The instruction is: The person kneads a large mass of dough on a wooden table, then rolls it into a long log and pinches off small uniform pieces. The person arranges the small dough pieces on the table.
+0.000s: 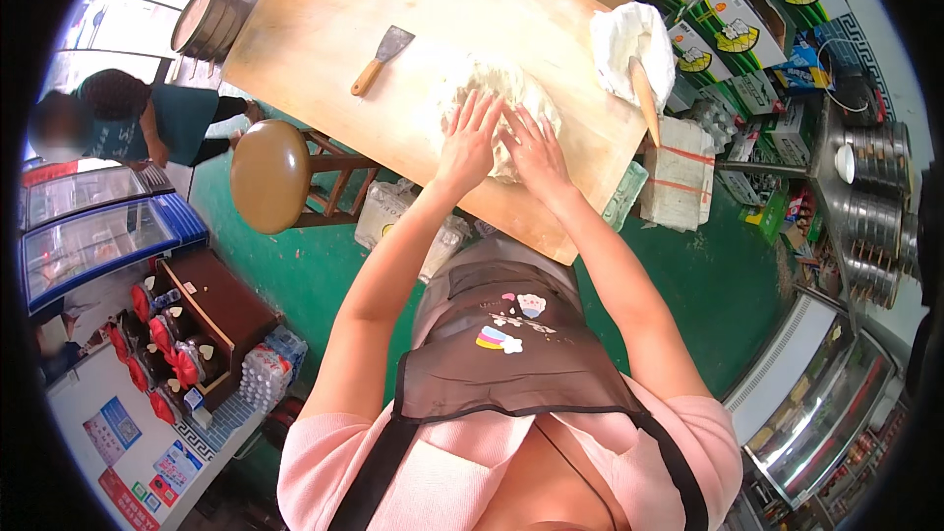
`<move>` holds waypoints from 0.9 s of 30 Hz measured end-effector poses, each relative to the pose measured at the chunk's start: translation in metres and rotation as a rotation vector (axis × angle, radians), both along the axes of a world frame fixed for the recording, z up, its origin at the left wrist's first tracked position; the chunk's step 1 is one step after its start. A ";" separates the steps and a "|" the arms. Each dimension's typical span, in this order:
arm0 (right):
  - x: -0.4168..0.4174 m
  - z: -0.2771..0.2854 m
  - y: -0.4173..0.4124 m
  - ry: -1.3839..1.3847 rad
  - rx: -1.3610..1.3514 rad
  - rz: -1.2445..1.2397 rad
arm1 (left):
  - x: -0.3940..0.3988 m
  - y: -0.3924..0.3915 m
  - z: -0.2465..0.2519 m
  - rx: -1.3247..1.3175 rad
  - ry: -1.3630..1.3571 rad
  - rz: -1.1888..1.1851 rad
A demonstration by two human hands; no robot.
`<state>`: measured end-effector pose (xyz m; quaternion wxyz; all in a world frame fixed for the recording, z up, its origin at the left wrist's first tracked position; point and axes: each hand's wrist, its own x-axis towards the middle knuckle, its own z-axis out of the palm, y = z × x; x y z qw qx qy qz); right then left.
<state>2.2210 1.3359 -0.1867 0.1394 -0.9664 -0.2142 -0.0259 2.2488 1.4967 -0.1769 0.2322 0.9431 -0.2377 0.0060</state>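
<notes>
A pale mass of dough (509,81) lies on the wooden work table (317,22). My left hand (469,140) rests on its left part, fingers extended and pointing away from me. Beside it, my right hand (535,147) presses on the right part with its fingers spread a little. The fingertips of both hands are close together, and neither hand grasps anything. To the left on the board lies a scraper with a metal blade and wooden handle (382,60). At the table's right corner stands an open white sack of flour-like powder (623,44), with a wooden rolling pin (644,99) leaning across it.
A round-topped stool (271,175) stands by the table's left edge. Another person (169,122) is beyond it at the left. Wrapped bundles (391,217) lie under the near edge. A tied white block-shaped bundle (677,177) is at the right, near stacked cartons (737,33).
</notes>
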 end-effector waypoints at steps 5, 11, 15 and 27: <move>0.004 0.004 -0.009 0.121 -0.130 -0.024 | -0.019 -0.009 0.025 0.008 -0.032 -0.246; 0.001 0.007 -0.012 0.140 -0.201 -0.022 | -0.015 -0.005 0.012 0.023 0.030 0.024; 0.006 -0.008 -0.011 0.136 -0.192 -0.079 | -0.020 -0.016 0.024 0.001 0.006 -0.277; 0.012 -0.008 -0.006 0.001 0.056 -0.104 | 0.002 0.018 -0.006 0.272 -0.055 -0.066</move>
